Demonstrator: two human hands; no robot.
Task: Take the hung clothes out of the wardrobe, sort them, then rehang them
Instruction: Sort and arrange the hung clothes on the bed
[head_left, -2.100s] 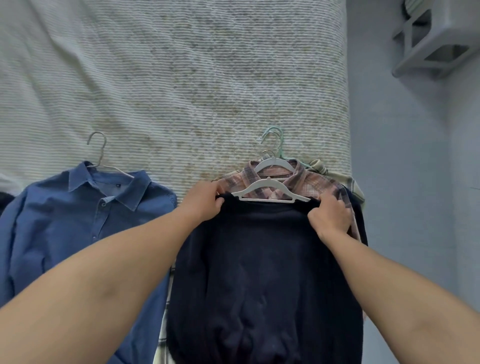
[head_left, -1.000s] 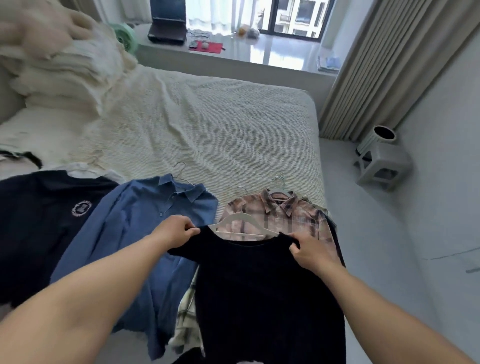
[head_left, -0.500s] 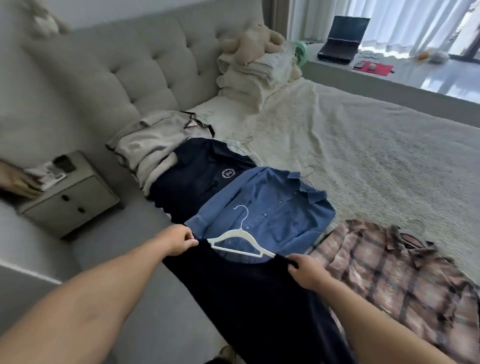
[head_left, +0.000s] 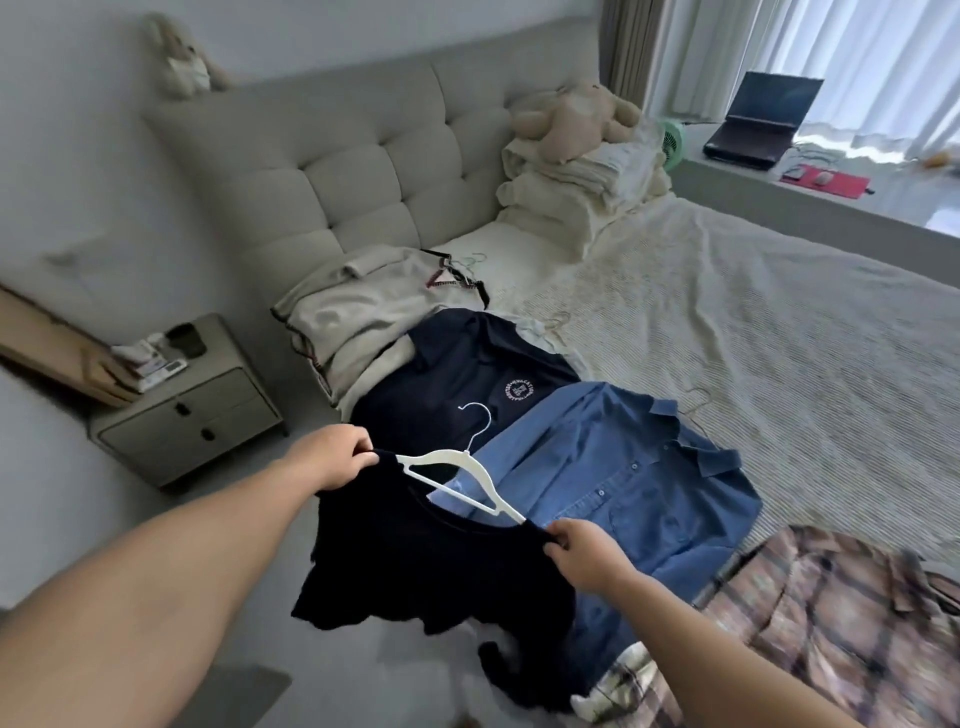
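Now the dark top on its white hanger hangs nearer the bed's edge than half a second ago, left hand and right hand each pinching a shoulder; the blue shirt lies at three o'clock of it.

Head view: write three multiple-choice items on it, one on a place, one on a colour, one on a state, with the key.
1. Where does the denim shirt lie?
A. on the bed
B. on the nightstand
C. on the window ledge

2. What colour is the hanger in the dark top?
A. green
B. white
C. black

3. How is the dark top held?
A. by one hand
B. by both hands at its shoulders
C. by nobody

Key: 1 A, it lies spread on the bedcover. 2 B, its white hook and arms show. 3 B, left hand and right hand each pinch a shoulder.
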